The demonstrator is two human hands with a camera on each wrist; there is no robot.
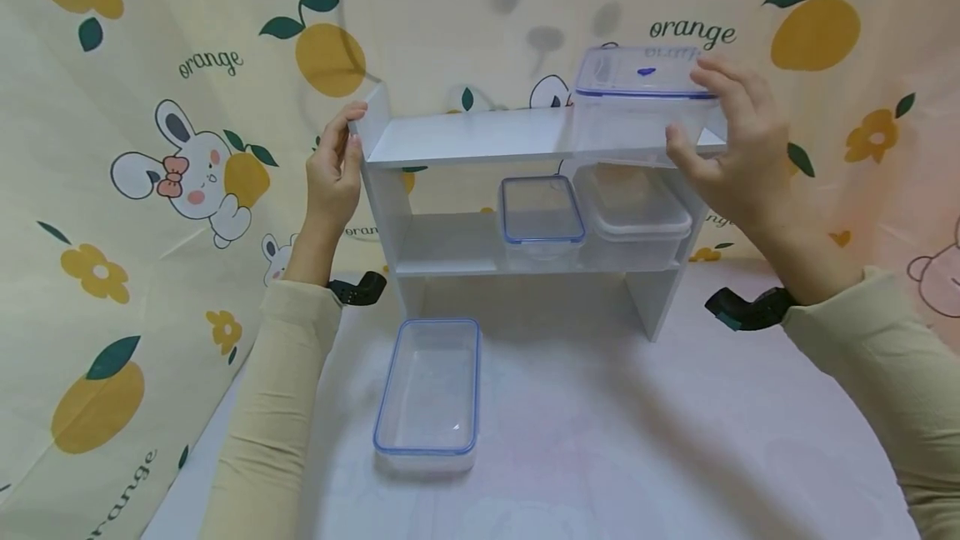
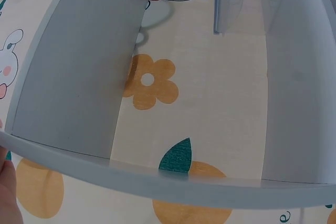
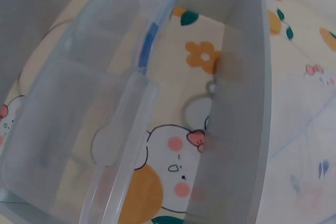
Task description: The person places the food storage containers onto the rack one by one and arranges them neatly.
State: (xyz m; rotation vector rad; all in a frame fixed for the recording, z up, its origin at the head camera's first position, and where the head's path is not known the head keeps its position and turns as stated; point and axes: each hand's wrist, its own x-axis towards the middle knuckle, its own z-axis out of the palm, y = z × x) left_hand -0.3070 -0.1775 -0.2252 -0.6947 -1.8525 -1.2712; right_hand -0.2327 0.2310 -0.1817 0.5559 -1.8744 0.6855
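Observation:
At the left end of a white shelf unit (image 1: 472, 140), my left hand (image 1: 333, 177) grips the upper side panel, thumb toward the front. A clear lidded food container (image 1: 637, 119) with a blue-edged lid sits at the right of the top shelf. My right hand (image 1: 746, 136) holds its right end, fingertips at the lid and thumb low at the front. On the tier below stand a small blue-rimmed container (image 1: 543, 211) and a whitish-lidded container (image 1: 637, 207), side by side. The right wrist view shows two containers inside the unit; my right hand is out of that view.
Another clear blue-rimmed container (image 1: 427, 390) rests on the white table (image 1: 570, 457), in front of the unit's left part. A patterned cloth (image 1: 450, 32) with oranges, flowers and rabbits hangs close behind the unit. The unit's right leg (image 1: 654, 307) stands on the table.

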